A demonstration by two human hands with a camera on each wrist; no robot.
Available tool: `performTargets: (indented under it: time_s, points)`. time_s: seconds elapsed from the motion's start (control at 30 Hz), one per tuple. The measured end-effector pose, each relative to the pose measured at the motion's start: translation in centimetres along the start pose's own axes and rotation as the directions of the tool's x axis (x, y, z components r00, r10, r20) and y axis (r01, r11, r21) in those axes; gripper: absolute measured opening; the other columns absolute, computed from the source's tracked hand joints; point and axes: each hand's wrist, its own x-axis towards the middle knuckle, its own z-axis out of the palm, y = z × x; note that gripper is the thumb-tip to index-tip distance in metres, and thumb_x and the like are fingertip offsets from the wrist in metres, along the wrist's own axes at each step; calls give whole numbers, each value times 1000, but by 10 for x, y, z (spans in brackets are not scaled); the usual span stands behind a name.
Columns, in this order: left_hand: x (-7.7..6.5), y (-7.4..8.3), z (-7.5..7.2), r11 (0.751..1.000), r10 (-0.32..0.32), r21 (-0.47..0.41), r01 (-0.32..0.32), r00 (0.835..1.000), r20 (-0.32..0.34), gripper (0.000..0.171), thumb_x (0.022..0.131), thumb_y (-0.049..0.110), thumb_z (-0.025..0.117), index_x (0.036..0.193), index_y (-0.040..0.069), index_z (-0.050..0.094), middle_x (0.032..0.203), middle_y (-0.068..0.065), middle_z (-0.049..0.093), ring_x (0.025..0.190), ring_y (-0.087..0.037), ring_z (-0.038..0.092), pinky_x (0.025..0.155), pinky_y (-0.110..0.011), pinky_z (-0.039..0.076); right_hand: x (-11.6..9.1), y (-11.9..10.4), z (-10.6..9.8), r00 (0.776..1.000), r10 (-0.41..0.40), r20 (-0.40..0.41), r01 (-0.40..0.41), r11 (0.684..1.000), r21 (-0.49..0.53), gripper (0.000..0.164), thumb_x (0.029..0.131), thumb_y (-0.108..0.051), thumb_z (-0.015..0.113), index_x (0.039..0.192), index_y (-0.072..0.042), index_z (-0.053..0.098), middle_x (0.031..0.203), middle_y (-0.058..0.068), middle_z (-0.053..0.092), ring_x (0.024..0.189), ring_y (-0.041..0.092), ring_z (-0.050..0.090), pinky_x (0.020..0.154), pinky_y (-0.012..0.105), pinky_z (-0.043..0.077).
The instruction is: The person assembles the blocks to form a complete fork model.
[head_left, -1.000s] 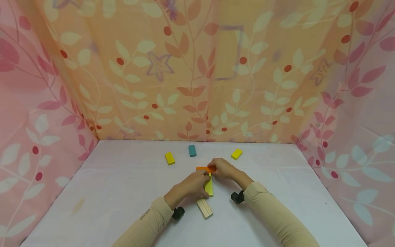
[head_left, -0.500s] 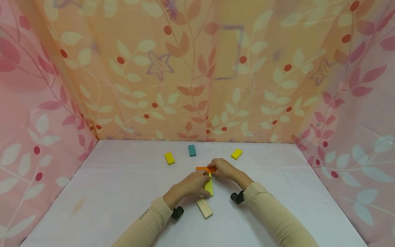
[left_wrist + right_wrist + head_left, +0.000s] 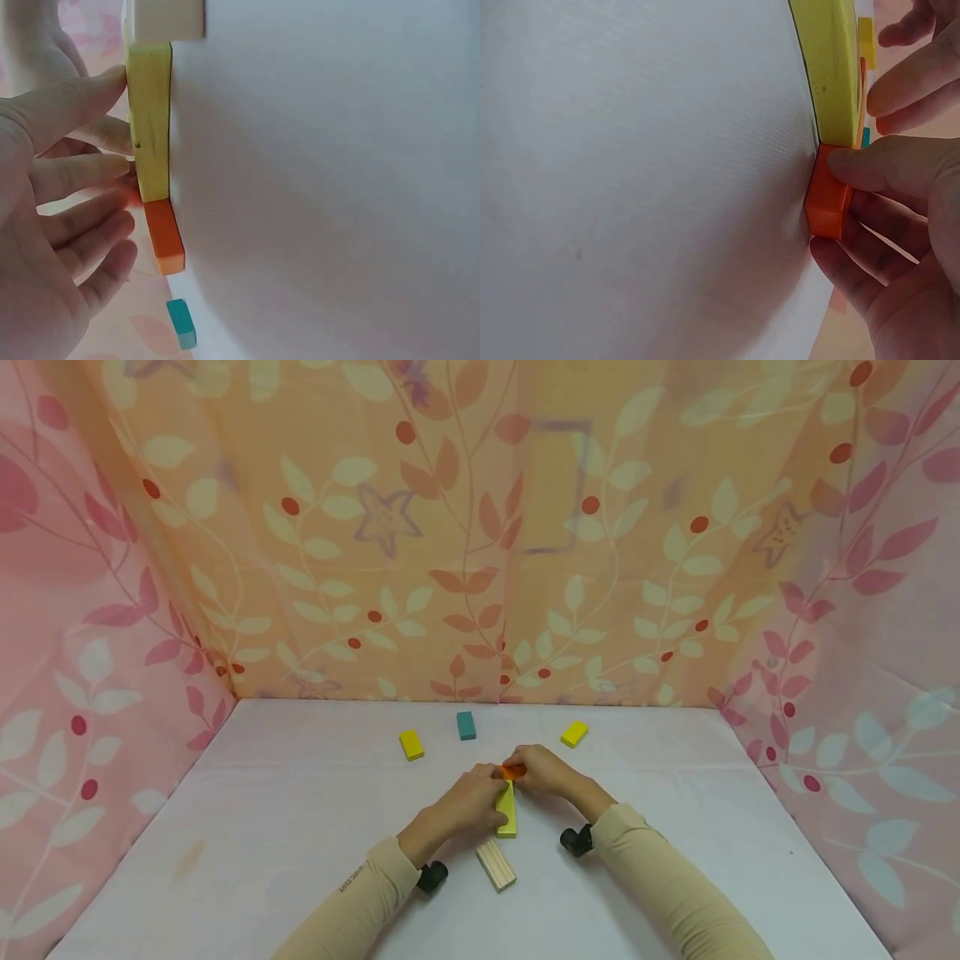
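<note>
A long yellow-green block [image 3: 507,810] lies on the white table, its far end against an orange block [image 3: 513,772] set crosswise. My right hand [image 3: 547,770] pinches the orange block's right end, thumb [image 3: 855,166] on its near side. My left hand [image 3: 471,800] lies over the left side of the yellow-green block. In the left wrist view its fingers are spread and loosely extended, with the thumb at or very near that block's top edge. Its fingers hide the orange block's left part in the head view. Close to the left hand is a plain wooden block [image 3: 497,865].
Farther back lie a teal block [image 3: 466,726], a yellow block [image 3: 411,745] at left and another yellow block [image 3: 574,734] at right. Floral cloth walls [image 3: 465,568] rise behind and at both sides of the table. A dark wrist camera sits beneath each forearm.
My left hand has shifted slightly forward; its thumb has slid away from the yellow-green block's near end, and its fingers now cover the orange block's left part. The right hand stays put.
</note>
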Motion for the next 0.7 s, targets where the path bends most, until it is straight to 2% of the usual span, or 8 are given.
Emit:
performTargets:
  time_s: [0.33,0.7]
  points:
    - [5,-5,0,998,-55,-9,56,998,33,68,80,39,79,134,3,57,147,-10,48,138,-25,40,113,-47,33,-1,-3,0,999,35,5,-35,999,19,30,86,-3,70,116,-2,71,102,5,68,91,18,59,92,37,53]
    - [8,-9,2,997,-74,-21,75,995,70,71,82,42,77,138,6,54,150,-8,46,140,-25,39,113,-48,33,-1,0,1,999,36,11,-36,999,18,33,85,-4,71,118,-1,69,105,6,68,94,17,60,93,38,53]
